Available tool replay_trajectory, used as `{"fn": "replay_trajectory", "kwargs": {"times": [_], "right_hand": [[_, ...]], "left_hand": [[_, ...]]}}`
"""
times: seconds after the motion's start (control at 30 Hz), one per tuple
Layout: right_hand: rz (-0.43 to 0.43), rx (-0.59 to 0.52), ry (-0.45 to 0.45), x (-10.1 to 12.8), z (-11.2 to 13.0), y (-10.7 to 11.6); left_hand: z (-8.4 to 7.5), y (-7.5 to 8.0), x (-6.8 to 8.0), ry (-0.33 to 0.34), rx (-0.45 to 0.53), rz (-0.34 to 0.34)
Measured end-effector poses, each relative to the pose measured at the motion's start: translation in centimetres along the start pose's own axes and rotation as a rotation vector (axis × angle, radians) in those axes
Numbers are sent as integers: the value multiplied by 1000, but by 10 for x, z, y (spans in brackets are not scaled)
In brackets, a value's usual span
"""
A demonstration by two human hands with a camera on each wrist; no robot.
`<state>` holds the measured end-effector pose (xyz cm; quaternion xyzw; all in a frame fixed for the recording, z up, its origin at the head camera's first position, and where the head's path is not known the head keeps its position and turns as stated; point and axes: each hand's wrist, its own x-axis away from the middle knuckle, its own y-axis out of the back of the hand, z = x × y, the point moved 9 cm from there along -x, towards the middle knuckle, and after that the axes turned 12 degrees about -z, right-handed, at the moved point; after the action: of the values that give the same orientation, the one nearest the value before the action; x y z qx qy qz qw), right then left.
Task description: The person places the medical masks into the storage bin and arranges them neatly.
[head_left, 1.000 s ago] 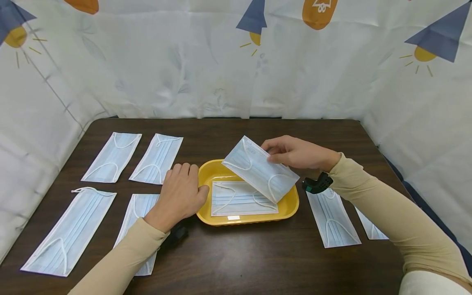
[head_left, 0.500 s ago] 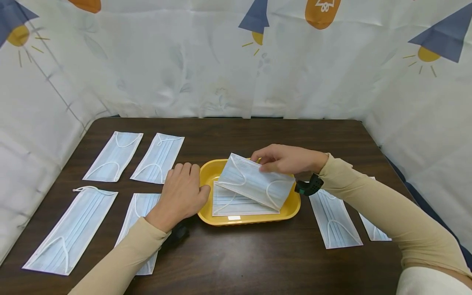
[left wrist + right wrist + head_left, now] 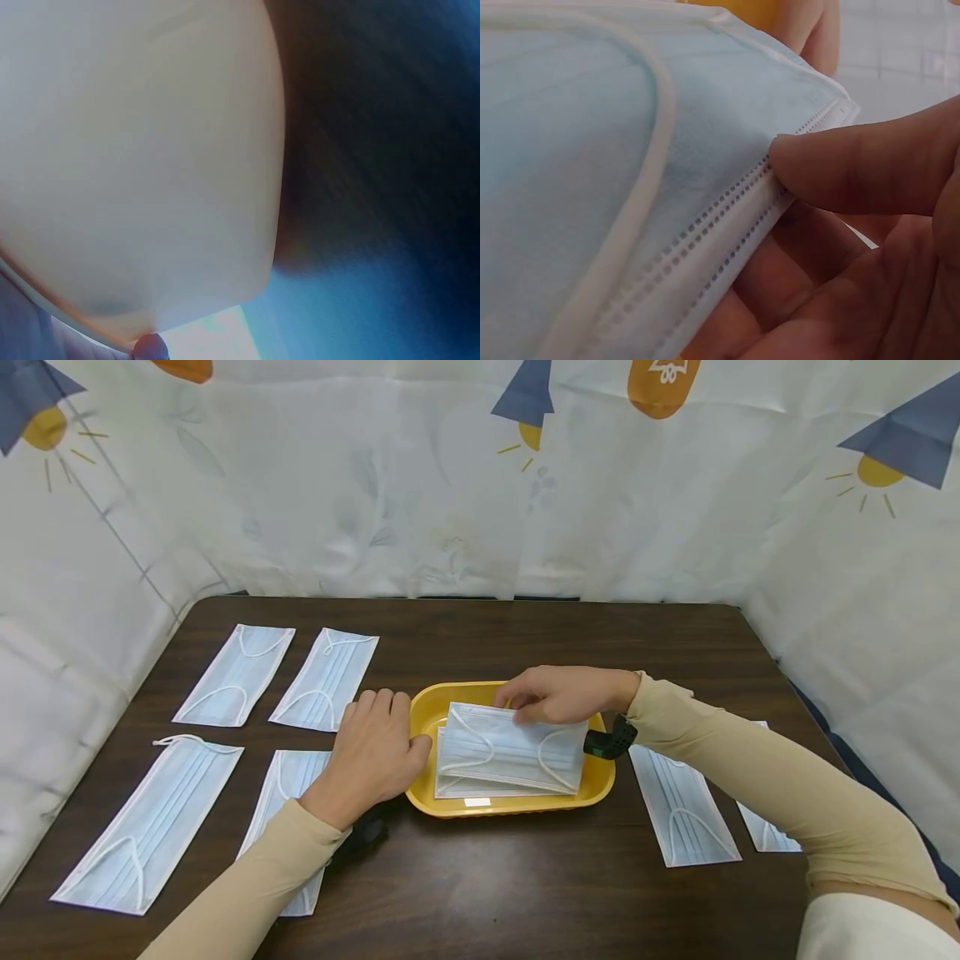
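Observation:
A light blue face mask [image 3: 517, 743] with white ear loops is pinched at its far edge between the thumb and curled fingers of my right hand [image 3: 543, 693]; the right wrist view shows the thumb [image 3: 855, 165] on its stitched border. It lies over another face mask [image 3: 457, 791] in the yellow tray [image 3: 577, 800]. My left hand [image 3: 375, 752] grips the tray's left rim, thumb along the edge and fingers at the far left corner. In the left wrist view the tray's wall [image 3: 150, 172] is large and blurred, with a fingertip [image 3: 151, 346] below.
Left of the tray, several face masks lie on the dark wooden table [image 3: 495, 885], such as a mask [image 3: 150, 827] near the front. Two masks lie to the right, one a mask [image 3: 686, 810], partly under my right sleeve [image 3: 757, 777]. A printed white curtain [image 3: 360, 485] hangs behind.
The right hand has lowered the pinched face mask down and left into the tray, turning it from slanted to nearly level over the other mask. The left hand has kept its place on the rim.

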<state>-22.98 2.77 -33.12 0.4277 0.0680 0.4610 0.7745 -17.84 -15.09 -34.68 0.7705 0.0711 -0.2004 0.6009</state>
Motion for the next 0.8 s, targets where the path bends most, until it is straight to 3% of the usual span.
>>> {"fn": "replay_trajectory", "kwargs": {"times": [0.43,0.8], "right_hand": [[124,21,13,-18,0,-21],[120,45,4,-30,-7,-25]], "left_hand": [[-1,0,0,-24,5,-28],[0,0,1,-11,-9,-7]]}}
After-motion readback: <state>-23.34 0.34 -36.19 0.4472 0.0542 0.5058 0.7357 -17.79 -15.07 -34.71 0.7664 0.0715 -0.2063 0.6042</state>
